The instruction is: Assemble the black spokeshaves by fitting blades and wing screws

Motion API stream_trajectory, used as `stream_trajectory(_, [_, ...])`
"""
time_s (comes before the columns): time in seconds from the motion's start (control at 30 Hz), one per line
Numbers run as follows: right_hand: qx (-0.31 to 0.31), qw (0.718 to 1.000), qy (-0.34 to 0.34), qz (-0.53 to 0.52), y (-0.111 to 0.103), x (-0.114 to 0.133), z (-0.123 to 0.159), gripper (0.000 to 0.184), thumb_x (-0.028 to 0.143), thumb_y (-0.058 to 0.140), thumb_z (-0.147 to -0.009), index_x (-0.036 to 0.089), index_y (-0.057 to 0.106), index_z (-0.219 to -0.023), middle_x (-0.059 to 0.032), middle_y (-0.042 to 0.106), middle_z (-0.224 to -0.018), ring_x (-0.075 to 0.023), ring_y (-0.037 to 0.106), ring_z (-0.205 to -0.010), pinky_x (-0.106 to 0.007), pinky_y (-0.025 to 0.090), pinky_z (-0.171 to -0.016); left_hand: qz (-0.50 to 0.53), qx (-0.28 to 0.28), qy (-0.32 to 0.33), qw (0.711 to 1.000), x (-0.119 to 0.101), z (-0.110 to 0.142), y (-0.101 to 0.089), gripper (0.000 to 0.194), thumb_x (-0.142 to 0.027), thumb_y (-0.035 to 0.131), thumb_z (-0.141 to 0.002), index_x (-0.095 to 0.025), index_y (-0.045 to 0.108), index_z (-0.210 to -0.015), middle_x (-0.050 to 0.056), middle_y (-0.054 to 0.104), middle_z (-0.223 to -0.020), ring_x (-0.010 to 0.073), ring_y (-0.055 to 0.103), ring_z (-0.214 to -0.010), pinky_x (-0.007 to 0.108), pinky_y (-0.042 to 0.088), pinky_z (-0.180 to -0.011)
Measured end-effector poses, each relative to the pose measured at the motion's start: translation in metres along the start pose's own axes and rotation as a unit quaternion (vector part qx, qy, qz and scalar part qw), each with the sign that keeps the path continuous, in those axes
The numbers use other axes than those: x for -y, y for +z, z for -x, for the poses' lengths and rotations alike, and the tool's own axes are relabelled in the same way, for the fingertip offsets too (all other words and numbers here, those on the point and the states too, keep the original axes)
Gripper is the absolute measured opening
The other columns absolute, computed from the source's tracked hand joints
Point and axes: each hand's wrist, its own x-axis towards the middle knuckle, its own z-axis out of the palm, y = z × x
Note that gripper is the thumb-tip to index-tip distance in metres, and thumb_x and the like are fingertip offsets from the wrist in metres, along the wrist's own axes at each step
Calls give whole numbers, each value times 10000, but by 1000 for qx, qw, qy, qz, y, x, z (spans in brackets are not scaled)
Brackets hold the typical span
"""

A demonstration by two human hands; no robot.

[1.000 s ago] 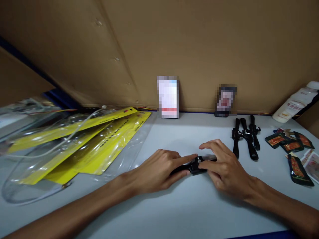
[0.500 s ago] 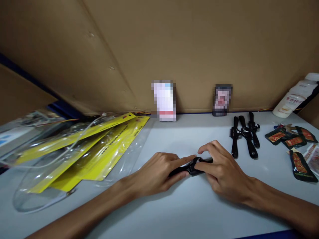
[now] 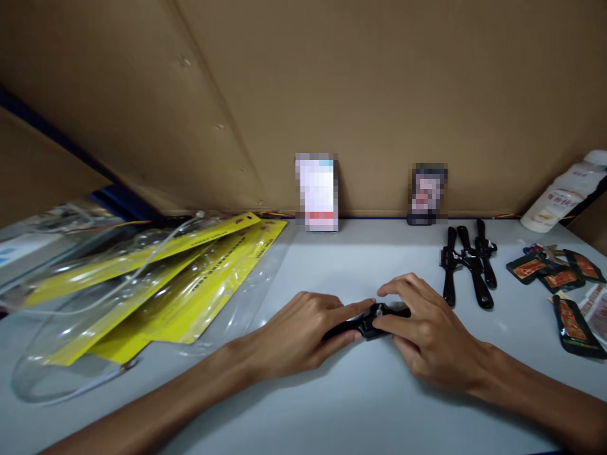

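A black spokeshave (image 3: 370, 327) lies level at the middle of the table, in front of me. My left hand (image 3: 303, 325) is closed on its left handle, with index finger and thumb reaching along to the body. On the other side, my right hand (image 3: 434, 335) grips the right end, its thumb against the metal part at the centre and its index finger bent above. The right handle is partly hidden by those fingers. Beyond my right hand, three more black spokeshaves lie side by side, one of them the middle spokeshave (image 3: 474, 268).
Yellow cards in clear plastic packaging (image 3: 227, 272) spread over the left, with a white cable across them. Two blurred phones, a bright one (image 3: 320, 196) and a dark one (image 3: 427, 194), lean on the cardboard wall. At right are a bottle (image 3: 564, 193) and several small packets (image 3: 576, 325).
The view has shifted slightly. Both hands stay on the spokeshave in nearly the same grip, with the right fingers moving only a little.
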Motion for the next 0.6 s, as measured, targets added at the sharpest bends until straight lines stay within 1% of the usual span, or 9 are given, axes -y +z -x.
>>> stream_trajectory(0.1, [-12, 1000, 3, 25, -2, -2, 1, 316, 12, 508, -883, 174, 779, -891, -160, 646, -1148, -281, 541, -1053, -431, 528, -838, -6, -13, 5, 1000, 1, 0, 2, 476, -444, 344, -1129, -206, 523, -1501, 39, 737, -801, 205, 688, -608, 316, 457, -550])
stream_trajectory(0.2, [-17, 998, 5, 54, -1, 0, 0, 277, 28, 522, -877, 154, 765, -920, -161, 651, -1145, -277, 539, -1045, -420, 522, -845, -6, -23, 7, 1000, 3, 1, 4, 462, -433, 351, -1131, -227, 512, -1512, 30, 733, -795, 202, 693, -607, 308, 452, -547])
stream_trajectory(0.3, [-21, 996, 41, 78, 1, 3, -2, 219, 103, 535, -934, 128, 747, -983, -146, 658, -1060, -263, 536, -973, -414, 503, -842, 8, -18, 13, 1000, 4, 1, 5, 470, -428, 362, -1130, -232, 473, -1543, 17, 719, -780, 198, 695, -614, 306, 457, -554])
stream_trajectory(0.37, [-9, 994, 66, 82, 3, 4, -2, 219, 129, 529, -964, 133, 746, -991, -114, 647, -953, -244, 527, -894, -392, 483, -804, 10, -17, 12, 1000, 3, 2, 5, 474, -435, 355, -1131, -233, 469, -1545, 12, 713, -770, 200, 695, -608, 306, 456, -549])
stream_trajectory(0.43, [3, 996, 62, 68, 5, 2, -2, 256, 87, 507, -955, 156, 754, -960, -86, 630, -868, -231, 514, -837, -371, 455, -757, 1, -18, 7, 1000, 2, 2, 4, 469, -442, 341, -1133, -235, 490, -1527, 17, 721, -779, 209, 701, -612, 311, 455, -547])
stream_trajectory(0.47, [2, 997, 51, 51, 5, 1, -2, 287, 55, 493, -942, 170, 756, -946, -81, 637, -867, -229, 515, -835, -368, 445, -753, -3, -18, 4, 1000, 2, 2, 4, 468, -444, 336, -1133, -233, 500, -1517, 21, 725, -786, 213, 702, -615, 314, 456, -548])
stream_trajectory(0.53, [-17, 999, 38, 7, 5, -2, -1, 312, 29, 484, -937, 185, 751, -976, -75, 676, -919, -230, 533, -873, -376, 442, -781, -6, -15, 3, 1000, 0, 1, 2, 469, -445, 334, -1132, -223, 511, -1505, 24, 729, -789, 214, 697, -610, 318, 453, -549])
stream_trajectory(0.6, [-38, 998, 53, -17, 5, -2, -1, 240, 78, 518, -969, 171, 730, -1032, -77, 697, -966, -233, 551, -899, -387, 444, -805, -2, -10, 6, 1000, -1, -1, 0, 467, -434, 344, -1129, -213, 512, -1504, 23, 730, -790, 207, 688, -604, 318, 453, -555])
